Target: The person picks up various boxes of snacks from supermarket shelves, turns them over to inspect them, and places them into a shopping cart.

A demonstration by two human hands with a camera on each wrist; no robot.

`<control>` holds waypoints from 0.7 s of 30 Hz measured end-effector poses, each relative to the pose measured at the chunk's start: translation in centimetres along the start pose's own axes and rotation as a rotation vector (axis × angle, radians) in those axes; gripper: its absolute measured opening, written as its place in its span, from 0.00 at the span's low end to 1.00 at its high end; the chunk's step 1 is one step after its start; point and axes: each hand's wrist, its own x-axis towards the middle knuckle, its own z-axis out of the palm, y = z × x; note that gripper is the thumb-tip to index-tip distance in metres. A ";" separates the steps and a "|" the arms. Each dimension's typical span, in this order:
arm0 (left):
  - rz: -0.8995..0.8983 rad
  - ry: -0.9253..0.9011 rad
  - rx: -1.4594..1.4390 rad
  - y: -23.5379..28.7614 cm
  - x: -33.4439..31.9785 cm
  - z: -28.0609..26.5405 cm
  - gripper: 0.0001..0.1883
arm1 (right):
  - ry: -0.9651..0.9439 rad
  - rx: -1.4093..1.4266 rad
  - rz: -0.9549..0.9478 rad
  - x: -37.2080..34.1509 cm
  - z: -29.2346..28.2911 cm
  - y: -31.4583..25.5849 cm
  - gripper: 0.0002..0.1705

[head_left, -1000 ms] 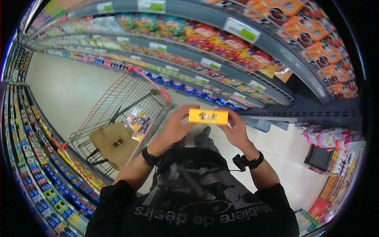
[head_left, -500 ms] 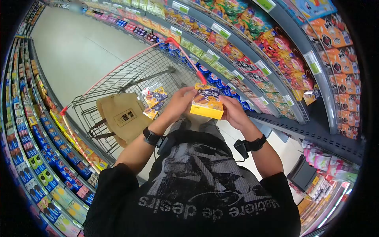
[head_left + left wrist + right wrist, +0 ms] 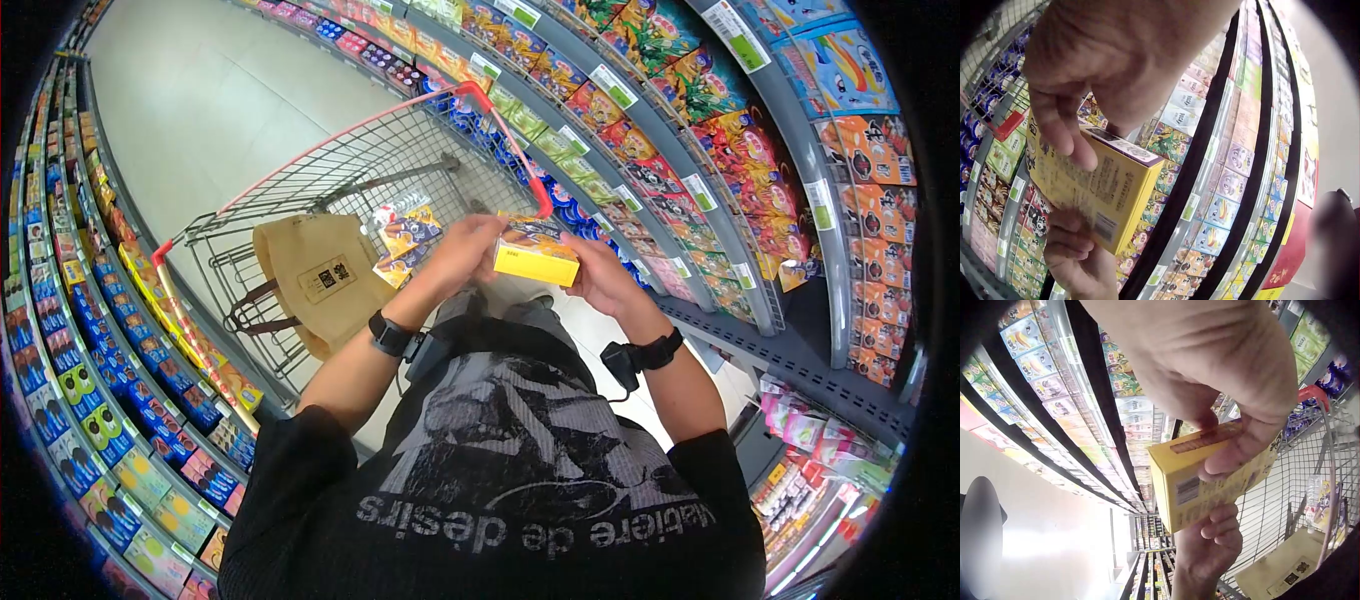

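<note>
Box (image 3: pixel 537 266), yellow, one: gripped from either side by left hand (image 3: pixel 465 252) and right hand (image 3: pixel 604 280); too hard a squeeze could dent it.

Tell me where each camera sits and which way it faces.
Head: on the head, facing forward and down at left hand and right hand; black lettered shirt shows.
Left wrist: worn there, facing the yellow rectangular cardboard box; both hands show.
Right wrist: worn there, facing the box, red-cornered wire cart beyond; both hands show.
Shared: both wrist views show the box's barcode.
</note>
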 end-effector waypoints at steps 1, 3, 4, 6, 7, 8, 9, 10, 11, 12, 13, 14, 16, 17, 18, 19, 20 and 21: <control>0.009 0.033 -0.016 0.2 -0.1 0.3 0.24 | -0.006 0.001 0.007 0.2 0.0 0.0 0.24; 0.022 0.050 -0.041 0.0 0.1 0.1 0.23 | -0.001 -0.002 0.003 0.3 0.5 -0.3 0.24; 0.027 0.033 -0.049 -0.5 0.6 -0.3 0.23 | 0.001 -0.005 -0.001 0.3 0.7 -0.5 0.24; 0.093 -0.007 0.029 -1.5 1.3 -1.0 0.24 | 0.042 -0.048 -0.071 0.5 1.3 -0.8 0.24; 0.156 -0.029 0.116 -1.8 1.3 -1.3 0.24 | 0.061 -0.070 -0.108 0.7 1.7 -1.0 0.25; 0.217 -0.050 0.201 -2.2 1.2 -1.5 0.24 | 0.049 -0.144 -0.159 0.8 2.1 -1.1 0.25; 0.207 -0.043 0.163 -2.6 1.3 -1.6 0.26 | 0.034 -0.220 -0.207 0.9 2.6 -1.1 0.26; 0.223 -0.025 0.173 -2.3 0.9 -1.4 0.27 | 0.017 -0.299 -0.258 1.1 3.1 -1.4 0.27; 0.240 -0.007 0.185 -1.6 0.0 -0.9 0.29 | 0.026 -0.368 -0.268 1.3 3.8 -1.4 0.28; 0.253 0.010 0.197 -0.8 -0.9 -0.5 0.30 | -0.018 -0.401 -0.300 1.8 4.2 -1.1 0.28; 0.230 0.021 0.251 0.2 -1.9 -0.1 0.33 | -0.062 -0.432 -0.332 2.3 4.6 -0.5 0.28; 0.269 0.013 0.252 -0.1 -1.7 -0.3 0.32 | -0.105 -0.462 -0.365 2.7 5.2 -0.1 0.28; 0.345 -0.001 0.255 -1.8 -0.9 -1.1 0.31 | -0.129 -0.518 -0.326 3.2 5.7 0.8 0.31; 0.221 0.014 0.133 -2.5 -0.6 -1.7 0.25 | -0.181 -0.560 -0.370 4.1 5.3 1.4 0.32; 0.206 0.016 0.051 -3.2 -0.4 -2.4 0.24 | -0.234 -0.601 -0.415 4.7 4.8 1.9 0.33; 0.192 0.018 -0.031 -3.6 -0.4 -3.1 0.24 | -0.186 -0.690 -0.492 5.0 4.6 1.8 0.35; 0.179 0.018 -0.112 -3.9 -0.4 -3.8 0.23 | -0.082 -0.659 -0.452 5.4 4.6 2.0 0.36; 0.161 -0.028 -0.267 -4.3 -0.4 -4.2 0.25 | 0.022 -0.627 -0.411 5.9 4.5 2.5 0.38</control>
